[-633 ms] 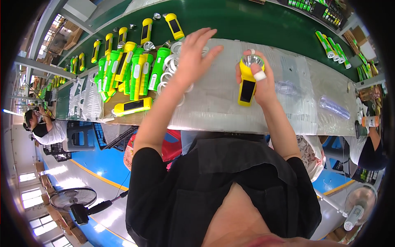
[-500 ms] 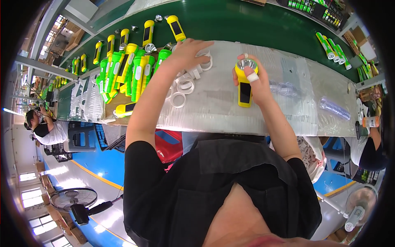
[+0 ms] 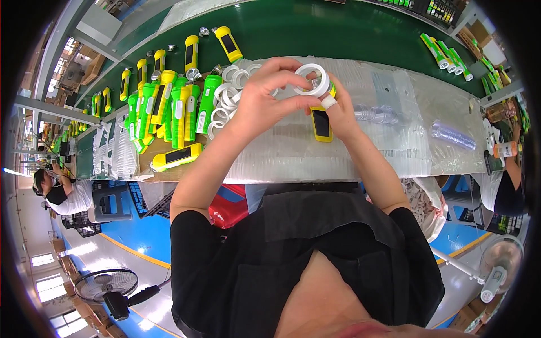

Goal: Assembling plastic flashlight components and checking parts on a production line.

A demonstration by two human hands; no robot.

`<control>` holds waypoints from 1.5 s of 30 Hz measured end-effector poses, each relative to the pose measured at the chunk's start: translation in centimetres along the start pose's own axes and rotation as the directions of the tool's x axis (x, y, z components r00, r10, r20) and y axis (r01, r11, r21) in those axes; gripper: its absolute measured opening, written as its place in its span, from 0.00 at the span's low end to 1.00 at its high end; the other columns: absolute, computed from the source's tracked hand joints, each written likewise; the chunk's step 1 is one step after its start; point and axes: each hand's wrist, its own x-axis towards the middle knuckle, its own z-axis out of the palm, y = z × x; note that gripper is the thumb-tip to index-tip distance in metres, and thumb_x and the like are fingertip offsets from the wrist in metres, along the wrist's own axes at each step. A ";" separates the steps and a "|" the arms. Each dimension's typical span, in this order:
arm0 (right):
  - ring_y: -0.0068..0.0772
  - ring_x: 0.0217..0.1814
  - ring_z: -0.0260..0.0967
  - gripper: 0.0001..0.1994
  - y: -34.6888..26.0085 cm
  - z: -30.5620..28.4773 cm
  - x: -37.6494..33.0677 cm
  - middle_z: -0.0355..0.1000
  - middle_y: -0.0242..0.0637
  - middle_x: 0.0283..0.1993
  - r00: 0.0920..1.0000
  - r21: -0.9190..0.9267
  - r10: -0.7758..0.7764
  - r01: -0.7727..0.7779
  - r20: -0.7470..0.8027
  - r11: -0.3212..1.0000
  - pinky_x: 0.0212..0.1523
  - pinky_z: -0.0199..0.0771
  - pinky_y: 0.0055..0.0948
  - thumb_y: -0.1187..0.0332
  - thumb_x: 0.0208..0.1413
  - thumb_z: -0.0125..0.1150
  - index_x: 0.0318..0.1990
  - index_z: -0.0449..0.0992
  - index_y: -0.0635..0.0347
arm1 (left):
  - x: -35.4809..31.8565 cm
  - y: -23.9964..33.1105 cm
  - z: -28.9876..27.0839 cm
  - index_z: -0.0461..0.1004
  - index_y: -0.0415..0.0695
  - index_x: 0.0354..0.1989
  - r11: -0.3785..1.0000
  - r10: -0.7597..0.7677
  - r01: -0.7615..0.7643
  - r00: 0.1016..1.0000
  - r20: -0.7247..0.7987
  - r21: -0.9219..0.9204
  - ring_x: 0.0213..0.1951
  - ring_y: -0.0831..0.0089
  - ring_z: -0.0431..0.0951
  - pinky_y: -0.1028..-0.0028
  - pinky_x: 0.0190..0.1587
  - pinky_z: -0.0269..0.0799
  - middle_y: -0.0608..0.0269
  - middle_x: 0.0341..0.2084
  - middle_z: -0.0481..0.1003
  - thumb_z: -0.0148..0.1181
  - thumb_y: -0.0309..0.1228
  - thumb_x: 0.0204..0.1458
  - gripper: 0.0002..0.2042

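The left hand (image 3: 256,101) pinched a white ring (image 3: 313,79) directly over the head of the yellow torch (image 3: 321,121), which the right hand (image 3: 338,112) gripped with its long axis running toward the person.

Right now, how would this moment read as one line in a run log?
left hand: holds white ring | right hand: holds yellow flashlight | ring at flashlight head | spare rings on bench

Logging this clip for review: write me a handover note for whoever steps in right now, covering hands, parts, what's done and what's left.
Left hand: holds a white ring over the torch head.
Right hand: grips a yellow torch upright above the bench.
Parts: spare white rings and green torches lie to the left.
Done: ring brought to the torch.
Left: seating the ring looks unfinished; whether it is on cannot be told.
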 end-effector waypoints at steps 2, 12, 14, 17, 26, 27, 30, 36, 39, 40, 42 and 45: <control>0.27 0.35 0.70 0.17 0.2 0.0 0.0 0.70 0.39 0.42 0.996 0.034 -0.048 0.045 0.071 0.998 0.36 0.73 0.29 0.67 0.62 0.50 0.56 0.63 0.62 | -0.3 -0.5 0.6 0.81 0.47 0.35 0.999 0.031 -0.030 0.999 -0.009 0.035 0.41 0.68 0.74 0.71 0.42 0.73 0.61 0.45 0.73 0.75 0.30 0.38 0.14; 0.36 0.48 0.74 0.25 -0.9 -0.3 0.0 0.69 0.40 0.55 0.994 0.014 -0.110 0.110 -0.006 0.994 0.52 0.73 0.31 0.59 0.62 0.56 0.62 0.60 0.59 | 0.1 0.2 0.7 0.82 0.49 0.36 0.994 0.017 -0.024 0.997 0.072 0.102 0.42 0.64 0.73 0.69 0.42 0.73 0.60 0.40 0.71 0.75 0.36 0.37 0.15; 0.35 0.51 0.73 0.25 -0.9 -1.3 0.5 0.71 0.38 0.56 0.951 -0.168 -0.301 0.308 0.070 0.936 0.54 0.71 0.31 0.61 0.56 0.64 0.59 0.66 0.59 | 0.2 0.3 0.9 0.82 0.49 0.37 0.993 0.034 -0.043 0.996 0.087 0.112 0.42 0.63 0.74 0.68 0.42 0.73 0.60 0.40 0.72 0.75 0.37 0.38 0.16; 0.31 0.54 0.71 0.23 -4.1 -4.9 0.5 0.72 0.38 0.53 0.940 -0.655 -0.201 0.337 0.276 0.676 0.58 0.69 0.32 0.63 0.51 0.69 0.52 0.71 0.61 | 0.1 0.6 1.1 0.80 0.50 0.40 0.989 0.044 -0.060 0.992 0.117 0.134 0.41 0.61 0.75 0.67 0.42 0.73 0.59 0.39 0.73 0.74 0.39 0.40 0.17; 0.30 0.36 0.66 0.21 -12.6 -4.8 3.4 0.66 0.34 0.35 0.836 -0.762 0.141 0.396 0.530 0.513 0.38 0.68 0.30 0.66 0.45 0.71 0.46 0.74 0.62 | 0.7 1.1 4.2 0.69 0.47 0.41 0.979 -0.199 0.202 0.952 0.233 0.011 0.38 0.62 0.78 0.67 0.42 0.74 0.59 0.37 0.78 0.73 0.36 0.42 0.21; 0.31 0.36 0.65 0.21 -13.3 -4.4 3.8 0.65 0.34 0.34 0.786 -0.792 0.249 0.434 0.566 0.429 0.36 0.67 0.30 0.66 0.46 0.71 0.47 0.74 0.62 | 0.5 0.8 4.5 0.68 0.48 0.41 0.979 -0.172 0.191 0.962 0.212 -0.071 0.36 0.59 0.78 0.67 0.39 0.74 0.58 0.36 0.78 0.73 0.38 0.42 0.21; 0.32 0.34 0.65 0.20 -13.8 -3.9 4.6 0.65 0.35 0.32 0.732 -0.825 0.386 0.461 0.562 0.327 0.33 0.66 0.30 0.64 0.45 0.71 0.45 0.74 0.62 | 0.3 0.3 5.2 0.68 0.47 0.40 0.992 -0.108 0.116 0.984 0.142 -0.047 0.34 0.59 0.78 0.67 0.35 0.74 0.59 0.34 0.78 0.73 0.38 0.42 0.21; 0.35 0.27 0.65 0.24 -12.6 -3.2 3.7 0.66 0.37 0.27 0.879 -0.955 0.374 0.261 0.294 0.138 0.28 0.65 0.32 0.53 0.43 0.71 0.38 0.73 0.64 | 0.5 0.8 6.0 0.69 0.47 0.37 0.995 -0.074 0.068 0.994 0.075 0.070 0.30 0.60 0.76 0.67 0.31 0.71 0.60 0.30 0.77 0.74 0.36 0.40 0.19; 0.35 0.28 0.66 0.26 -12.6 -1.5 3.6 0.67 0.38 0.27 0.931 -0.988 0.355 0.127 0.087 -0.092 0.29 0.67 0.33 0.49 0.43 0.70 0.38 0.72 0.65 | 0.6 0.4 6.2 0.70 0.47 0.37 0.996 -0.071 0.069 0.997 0.037 0.062 0.28 0.61 0.75 0.67 0.30 0.71 0.61 0.28 0.77 0.74 0.35 0.39 0.20; 0.35 0.30 0.67 0.26 -12.9 -1.1 3.5 0.68 0.38 0.29 0.927 -0.973 0.372 0.047 -0.041 -0.225 0.31 0.69 0.32 0.49 0.45 0.69 0.39 0.72 0.65 | 0.6 0.4 6.2 0.70 0.47 0.37 0.996 -0.066 0.064 0.997 0.037 0.057 0.28 0.61 0.75 0.67 0.30 0.71 0.61 0.28 0.77 0.74 0.35 0.39 0.20; 0.35 0.31 0.68 0.26 -11.9 -3.5 3.1 0.68 0.38 0.30 0.963 -0.987 0.225 0.158 0.150 -0.018 0.33 0.70 0.32 0.48 0.46 0.68 0.39 0.73 0.64 | 0.7 0.3 6.3 0.70 0.47 0.37 0.995 -0.085 0.083 0.995 0.049 0.047 0.28 0.62 0.76 0.66 0.30 0.71 0.61 0.28 0.77 0.74 0.35 0.39 0.20; 0.35 0.35 0.70 0.27 -11.6 -5.3 3.0 0.70 0.39 0.35 0.904 -0.886 0.144 0.345 0.403 0.308 0.38 0.72 0.31 0.47 0.47 0.67 0.42 0.73 0.64 | 0.5 0.3 6.4 0.70 0.47 0.37 0.998 -0.042 0.041 0.999 0.023 0.048 0.29 0.61 0.76 0.65 0.30 0.71 0.61 0.29 0.77 0.74 0.35 0.38 0.20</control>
